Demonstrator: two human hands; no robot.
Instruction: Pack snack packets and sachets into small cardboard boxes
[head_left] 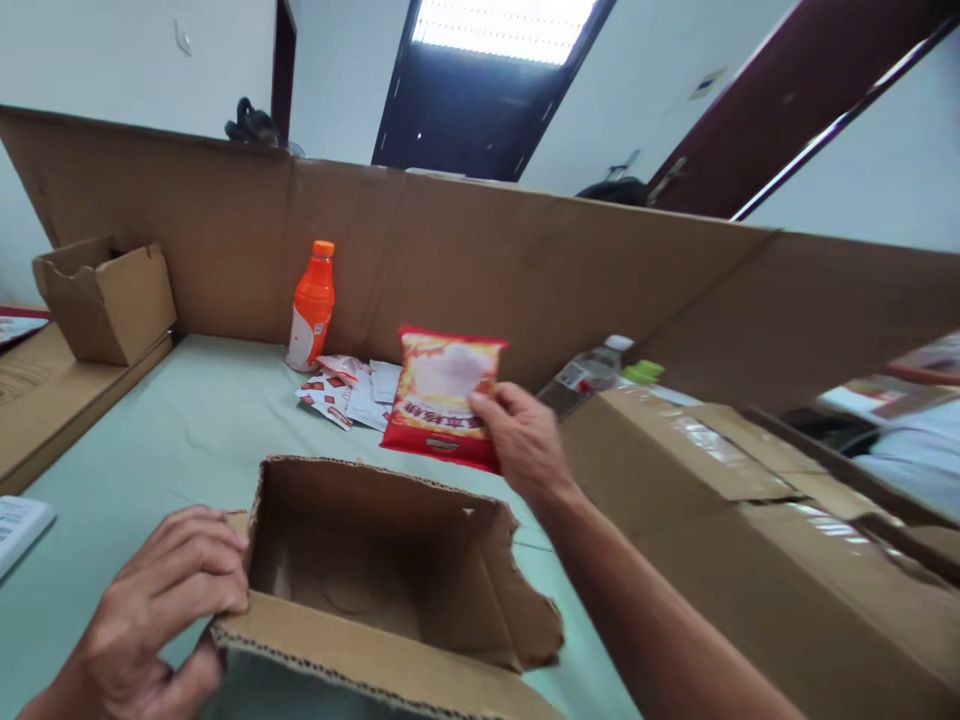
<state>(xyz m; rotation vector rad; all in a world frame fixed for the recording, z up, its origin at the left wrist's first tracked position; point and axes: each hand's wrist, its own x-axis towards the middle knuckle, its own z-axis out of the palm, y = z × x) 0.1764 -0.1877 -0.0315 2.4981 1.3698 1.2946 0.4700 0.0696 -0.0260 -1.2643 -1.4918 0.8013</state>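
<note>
Print on the red and yellow snack packet (pixel 442 400) is blurred and cannot be read; its right edge is covered by the right hand (pixel 523 437), whose fingers are closed on it. The packet is held upright above the pale green table (pixel 187 420), just beyond the open cardboard box (pixel 390 570). A pale picture panel is shown on its upper face, with a red band along the bottom. The box's near flap is pinched by the left hand (pixel 161 610), which is partly cut off by the lower frame edge. Small sachets (pixel 349 390) are partly hidden behind the packet, beside an orange bottle (pixel 312 305). A clear bottle (pixel 589 372) is half concealed by a large taped carton (pixel 750 530).
</note>
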